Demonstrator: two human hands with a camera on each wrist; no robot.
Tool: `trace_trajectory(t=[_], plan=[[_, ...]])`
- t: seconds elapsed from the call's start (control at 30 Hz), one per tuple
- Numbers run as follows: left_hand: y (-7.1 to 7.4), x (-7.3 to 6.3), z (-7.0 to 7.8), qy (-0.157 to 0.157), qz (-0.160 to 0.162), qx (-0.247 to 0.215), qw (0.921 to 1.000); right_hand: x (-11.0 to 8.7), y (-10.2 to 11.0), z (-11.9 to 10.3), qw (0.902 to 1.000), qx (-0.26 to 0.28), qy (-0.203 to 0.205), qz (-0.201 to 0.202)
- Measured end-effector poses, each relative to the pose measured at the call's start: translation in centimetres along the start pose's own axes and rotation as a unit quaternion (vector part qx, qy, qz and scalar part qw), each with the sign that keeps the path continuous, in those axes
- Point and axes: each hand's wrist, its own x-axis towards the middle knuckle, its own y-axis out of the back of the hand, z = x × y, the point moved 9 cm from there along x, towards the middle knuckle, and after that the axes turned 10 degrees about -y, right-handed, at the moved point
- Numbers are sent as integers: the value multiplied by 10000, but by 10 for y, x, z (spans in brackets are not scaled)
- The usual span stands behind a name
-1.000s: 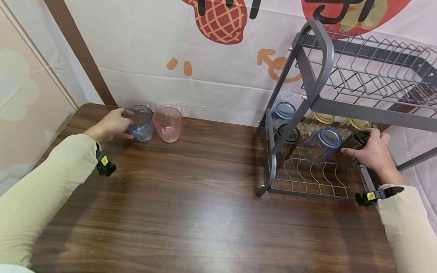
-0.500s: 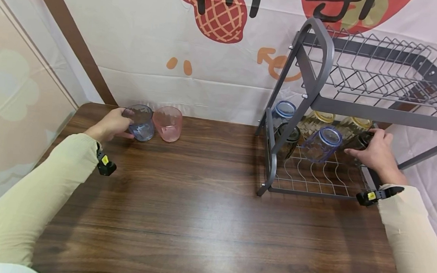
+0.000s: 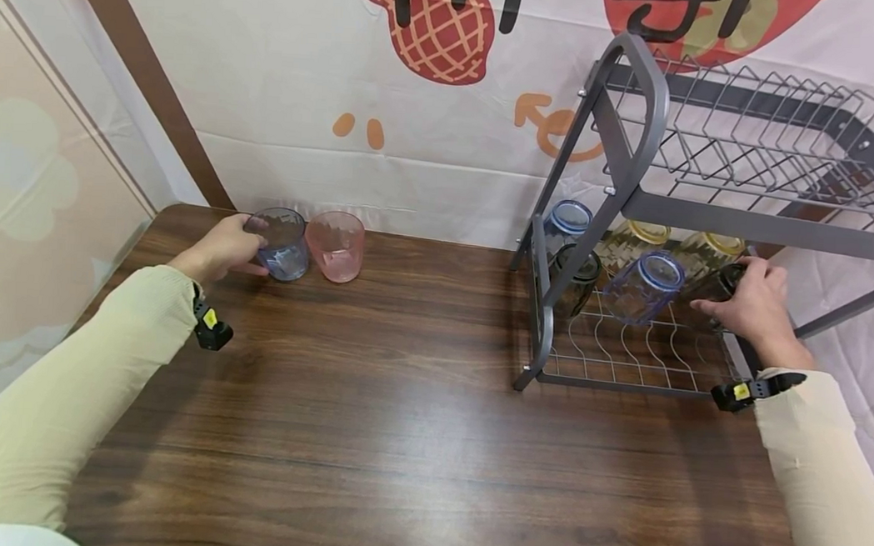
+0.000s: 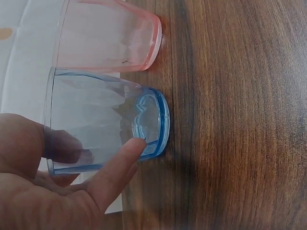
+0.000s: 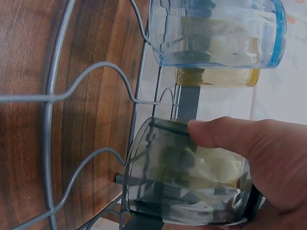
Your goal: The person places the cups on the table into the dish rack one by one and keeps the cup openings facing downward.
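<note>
At the table's back left, my left hand (image 3: 220, 250) holds a clear blue glass (image 3: 287, 261) that stands upright. In the left wrist view one finger (image 4: 117, 167) lies along the glass's near side, and others show through its wall. Right beside it stands a pink glass (image 3: 338, 260). My right hand (image 3: 758, 309) grips a dark grey glass (image 5: 187, 177) on the lower tier of the rack, thumb on one side, its base up in the palm. Next to that glass is an upside-down blue-based glass (image 3: 642, 290); the fingers' far side is hidden.
A grey metal two-tier dish rack (image 3: 741, 218) stands at the right, its upper wire basket (image 3: 760, 142) over the glasses. Two yellow glasses (image 3: 634, 247), another blue one (image 3: 568, 222) and another dark one (image 3: 575, 281) also stand on the lower tier. A printed cloth (image 3: 268, 87) hangs behind the brown table (image 3: 399, 404).
My right hand has shifted slightly to the right with the dark grey glass, then stayed nearly still. The left hand and the blue glass have not visibly moved.
</note>
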Motion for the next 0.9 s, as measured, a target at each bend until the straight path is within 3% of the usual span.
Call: trace_trajectory(t=[0.6,0.9], plan=[[5,3,-6,-99,442,-109,9989,-5,6,-6,9990,15,284,358],[10,0,-1,-418,806,-95,9958,-15,17,-23,9964,185,596,571]])
